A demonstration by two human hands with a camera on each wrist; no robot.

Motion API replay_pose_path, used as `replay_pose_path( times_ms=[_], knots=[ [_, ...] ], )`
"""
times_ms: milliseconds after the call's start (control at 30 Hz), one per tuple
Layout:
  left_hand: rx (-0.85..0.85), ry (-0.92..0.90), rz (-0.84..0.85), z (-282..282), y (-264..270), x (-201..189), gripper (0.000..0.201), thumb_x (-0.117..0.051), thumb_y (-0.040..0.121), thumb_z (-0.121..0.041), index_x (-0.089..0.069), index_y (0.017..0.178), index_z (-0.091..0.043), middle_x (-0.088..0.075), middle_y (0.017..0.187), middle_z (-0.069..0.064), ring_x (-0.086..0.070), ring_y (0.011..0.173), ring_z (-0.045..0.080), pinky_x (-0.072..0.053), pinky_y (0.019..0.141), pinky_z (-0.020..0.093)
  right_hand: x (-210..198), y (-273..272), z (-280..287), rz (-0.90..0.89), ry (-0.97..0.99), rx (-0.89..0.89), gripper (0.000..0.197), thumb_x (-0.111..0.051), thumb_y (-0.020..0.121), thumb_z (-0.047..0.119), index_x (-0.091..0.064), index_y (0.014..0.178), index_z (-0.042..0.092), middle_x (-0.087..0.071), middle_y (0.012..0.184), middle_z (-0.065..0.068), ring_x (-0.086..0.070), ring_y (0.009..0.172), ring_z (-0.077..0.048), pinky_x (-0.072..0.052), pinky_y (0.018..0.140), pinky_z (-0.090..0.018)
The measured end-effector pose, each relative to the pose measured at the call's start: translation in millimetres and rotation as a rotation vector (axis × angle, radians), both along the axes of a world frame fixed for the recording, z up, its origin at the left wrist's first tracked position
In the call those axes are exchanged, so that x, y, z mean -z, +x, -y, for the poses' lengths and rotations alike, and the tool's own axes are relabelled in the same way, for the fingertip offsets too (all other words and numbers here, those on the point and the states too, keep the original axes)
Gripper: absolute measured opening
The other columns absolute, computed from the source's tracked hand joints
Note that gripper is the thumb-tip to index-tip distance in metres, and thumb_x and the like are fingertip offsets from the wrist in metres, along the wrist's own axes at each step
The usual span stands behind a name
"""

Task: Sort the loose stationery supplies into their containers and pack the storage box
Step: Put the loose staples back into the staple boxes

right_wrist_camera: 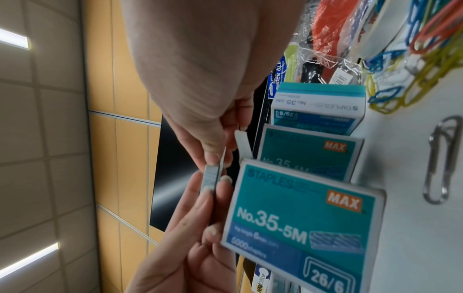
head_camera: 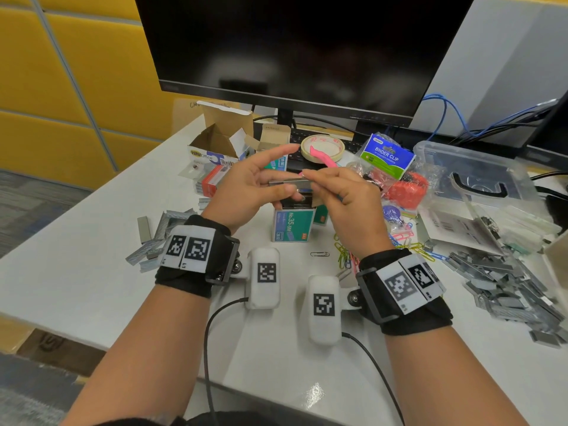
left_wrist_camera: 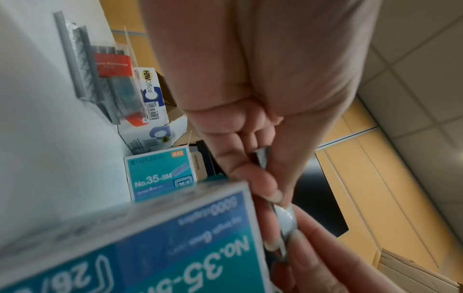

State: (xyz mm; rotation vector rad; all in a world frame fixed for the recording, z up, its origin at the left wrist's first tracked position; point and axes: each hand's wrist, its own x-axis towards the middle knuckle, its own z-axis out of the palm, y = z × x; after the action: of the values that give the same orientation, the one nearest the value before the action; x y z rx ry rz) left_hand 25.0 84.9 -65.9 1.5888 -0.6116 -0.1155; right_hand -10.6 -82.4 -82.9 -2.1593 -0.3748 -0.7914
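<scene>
A grey strip of staples [head_camera: 287,182] is held level between both hands, just above an upright teal staple box [head_camera: 290,224] marked No.35-5M whose top is open. My left hand [head_camera: 246,189] pinches the strip's left end with thumb and fingers, index finger stretched out. My right hand [head_camera: 341,192] pinches the right end. The left wrist view shows the strip [left_wrist_camera: 288,220] beside the box [left_wrist_camera: 155,247]. In the right wrist view the strip [right_wrist_camera: 210,176] sits left of the box [right_wrist_camera: 300,214], fingertips of both hands on it.
Loose staple strips lie heaped at the right [head_camera: 507,281] and left [head_camera: 159,238]. Coloured paper clips [head_camera: 399,244], a binder clip bag [head_camera: 387,156], a tape roll [head_camera: 322,147] and an open cardboard box [head_camera: 215,142] surround the hands. A clear storage box [head_camera: 479,179] stands far right; a monitor [head_camera: 295,47] behind.
</scene>
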Motion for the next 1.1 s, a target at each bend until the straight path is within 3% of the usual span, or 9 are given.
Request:
replay_pose_path(
  times_ms=[100,233,367,533,667,867,933,1000,1100],
  knots=[
    [0.027,-0.010,-0.032,1.9,-1.9,-1.4,0.069,-0.054,0.088,0.004,-0.025,0.140,-0.030,-0.069,0.103,-0.001,-0.070,0.082,0.011,-0.054,0.061,0.019,0.3,-0.2,0.4,-0.003,0.004,0.025,0.027,-0.055,0.088,0.010,-0.069,0.111,0.012,-0.066,0.103,-0.006,-0.054,0.096,-0.011,-0.043,0.084,-0.016],
    [0.061,-0.019,-0.042,5.1,-3.2,-1.7,0.086,-0.050,0.091,0.004,0.003,0.148,-0.030,-0.058,0.117,0.000,-0.070,0.080,0.012,-0.055,0.064,0.021,1.2,1.6,1.4,0.022,-0.001,0.069,0.023,-0.059,0.087,0.014,-0.072,0.106,0.016,-0.067,0.102,-0.001,-0.056,0.099,-0.017,-0.038,0.086,-0.017],
    [0.062,-0.022,-0.049,4.8,-0.9,-0.8,0.089,-0.049,0.091,0.005,0.008,0.147,-0.033,-0.051,0.118,-0.006,-0.069,0.080,0.010,-0.055,0.065,0.021,1.2,0.7,0.5,0.028,-0.040,0.083,0.020,-0.060,0.087,0.017,-0.073,0.103,0.018,-0.070,0.099,0.003,-0.052,0.097,-0.017,-0.030,0.081,-0.009],
    [0.023,-0.034,-0.041,2.6,1.6,1.4,0.081,-0.056,0.087,0.005,-0.013,0.143,-0.034,-0.049,0.122,-0.001,-0.065,0.094,0.013,-0.055,0.071,0.023,1.1,0.4,-0.3,0.017,-0.017,0.051,0.021,-0.061,0.085,0.020,-0.073,0.103,0.019,-0.066,0.091,0.006,-0.051,0.094,-0.017,-0.028,0.080,-0.004],
    [-0.054,0.104,0.062,-2.7,4.7,3.0,0.079,-0.077,0.069,-0.017,-0.034,0.133,-0.035,-0.046,0.119,-0.007,-0.051,0.105,0.007,-0.051,0.083,0.022,0.9,0.6,4.2,-0.016,0.040,0.107,0.017,-0.065,0.085,0.016,-0.074,0.099,0.017,-0.066,0.089,0.003,-0.051,0.092,-0.018,-0.030,0.078,-0.007],
    [-0.118,0.366,0.124,-7.0,8.8,6.9,0.082,-0.080,0.070,-0.022,-0.033,0.134,-0.042,-0.028,0.146,-0.004,-0.031,0.131,0.012,-0.032,0.103,0.028,-1.1,-1.6,3.8,-0.044,0.094,0.131,0.016,-0.067,0.084,0.016,-0.074,0.099,0.015,-0.062,0.085,0.003,-0.049,0.086,-0.009,-0.035,0.076,-0.012],
    [-0.061,0.422,0.035,-12.6,9.1,6.6,0.086,-0.084,0.065,-0.032,-0.035,0.134,-0.046,-0.029,0.148,-0.007,-0.030,0.132,0.011,-0.032,0.106,0.033,-1.6,-1.3,4.5,-0.041,0.145,0.137,0.017,-0.067,0.084,0.015,-0.073,0.100,0.014,-0.063,0.086,0.001,-0.050,0.080,-0.001,-0.039,0.073,-0.011],
    [0.015,0.435,-0.049,-16.6,9.0,7.3,0.076,-0.084,0.063,-0.036,-0.043,0.125,-0.051,-0.043,0.138,-0.010,-0.042,0.126,0.010,-0.039,0.106,0.038,-2.4,-0.7,5.3,-0.031,0.204,0.133,0.018,-0.067,0.084,0.014,-0.072,0.102,0.014,-0.063,0.088,0.001,-0.053,0.078,0.005,-0.044,0.071,-0.011],
    [0.008,0.452,-0.063,-13.8,7.4,9.0,0.061,-0.084,0.061,-0.041,-0.054,0.114,-0.040,-0.059,0.116,-0.010,-0.055,0.109,0.009,-0.047,0.098,0.039,-2.1,-0.1,5.6,-0.024,0.234,0.128,0.016,-0.068,0.084,0.012,-0.072,0.100,0.014,-0.065,0.089,0.000,-0.057,0.078,0.003,-0.048,0.071,-0.012]
  ],
)
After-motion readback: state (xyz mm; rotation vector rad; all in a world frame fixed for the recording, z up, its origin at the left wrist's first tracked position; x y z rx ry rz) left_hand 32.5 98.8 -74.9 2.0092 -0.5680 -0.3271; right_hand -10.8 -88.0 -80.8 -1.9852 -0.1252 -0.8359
